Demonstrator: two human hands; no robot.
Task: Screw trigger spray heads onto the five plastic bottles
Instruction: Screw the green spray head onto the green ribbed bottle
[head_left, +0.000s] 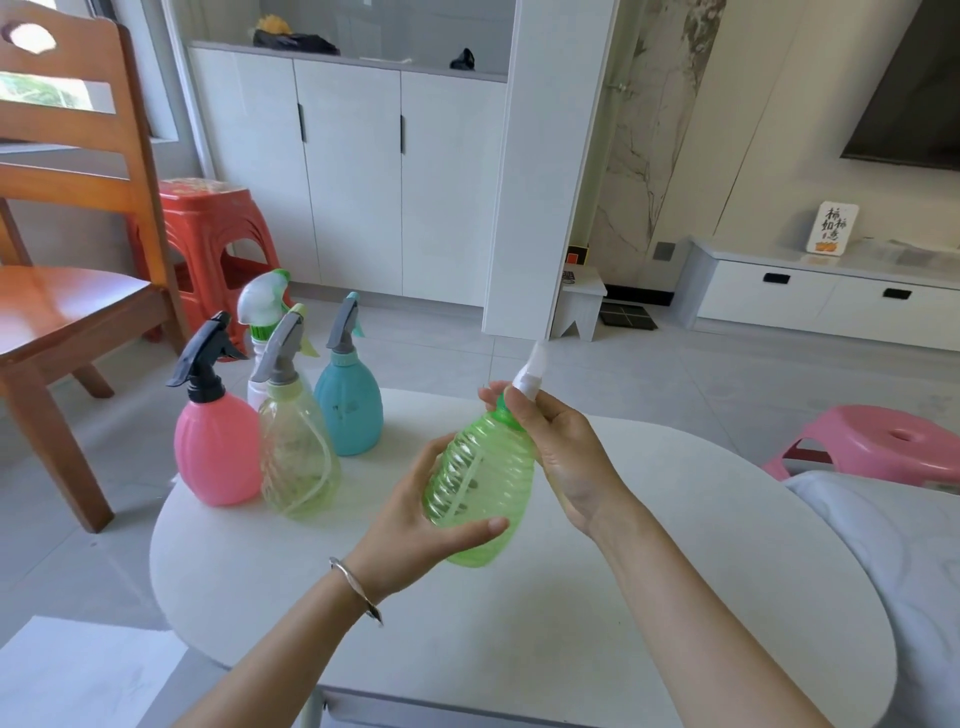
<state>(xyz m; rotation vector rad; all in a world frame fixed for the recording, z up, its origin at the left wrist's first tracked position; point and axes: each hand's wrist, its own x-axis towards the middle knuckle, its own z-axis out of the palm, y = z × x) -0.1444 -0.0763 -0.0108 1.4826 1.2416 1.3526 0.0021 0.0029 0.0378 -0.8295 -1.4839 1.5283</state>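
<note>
My left hand grips the ribbed green bottle, tilted above the white table. My right hand holds the white trigger spray head at its green collar on the bottle's neck. At the table's far left stand several bottles with heads on. The pink bottle has a black head. The clear yellowish bottle and the teal bottle have grey heads. A white bottle with a white and green head stands behind them.
A wooden chair stands at the left, with a red stool behind it. A pink stool is on the floor at the right. White cloth lies along the table's right edge. White cabinets line the back wall.
</note>
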